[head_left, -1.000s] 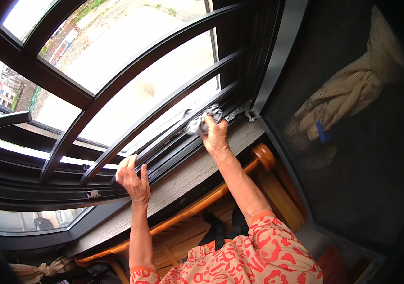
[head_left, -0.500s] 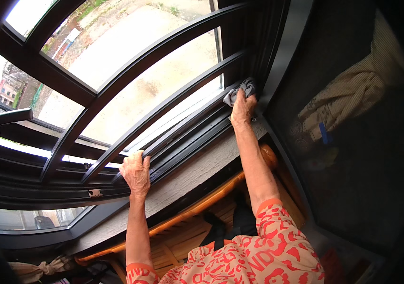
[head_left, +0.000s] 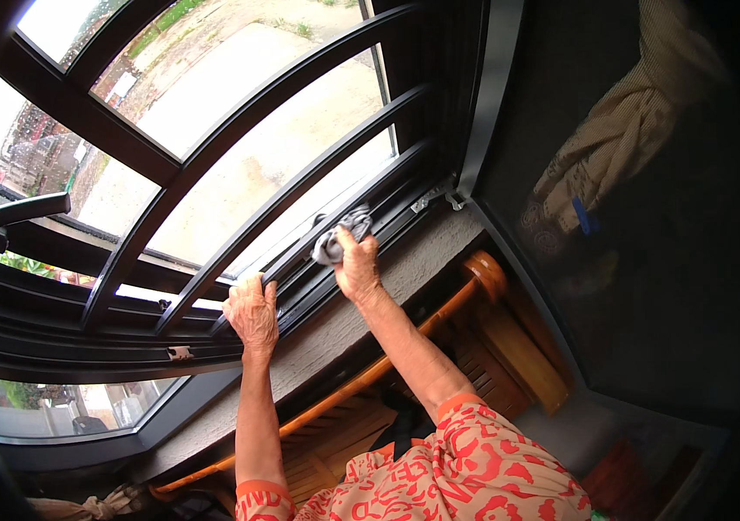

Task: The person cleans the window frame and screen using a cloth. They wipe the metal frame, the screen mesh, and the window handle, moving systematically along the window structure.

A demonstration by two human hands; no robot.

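Observation:
A crumpled grey cloth (head_left: 335,240) is gripped in my right hand (head_left: 358,267), pressed against the lower rail of the black window frame (head_left: 300,278). My left hand (head_left: 252,314) has its fingers wrapped over the edge of the same frame, close to the lower end of a black bar. Black bars (head_left: 296,187) cross in front of the glass. At the far left a black window handle (head_left: 27,211) sticks out from the frame.
Below the window runs a rough grey sill (head_left: 413,269). A wooden bench (head_left: 387,369) stands under it. On the right is a dark mesh screen (head_left: 647,304), with a knotted beige curtain (head_left: 617,130) and a blue clip (head_left: 581,215). A metal hinge (head_left: 430,200) shows at the frame corner.
My right hand has slid the cloth along the lower rail, from the far right corner toward my left hand. The left hand keeps its hold on the frame.

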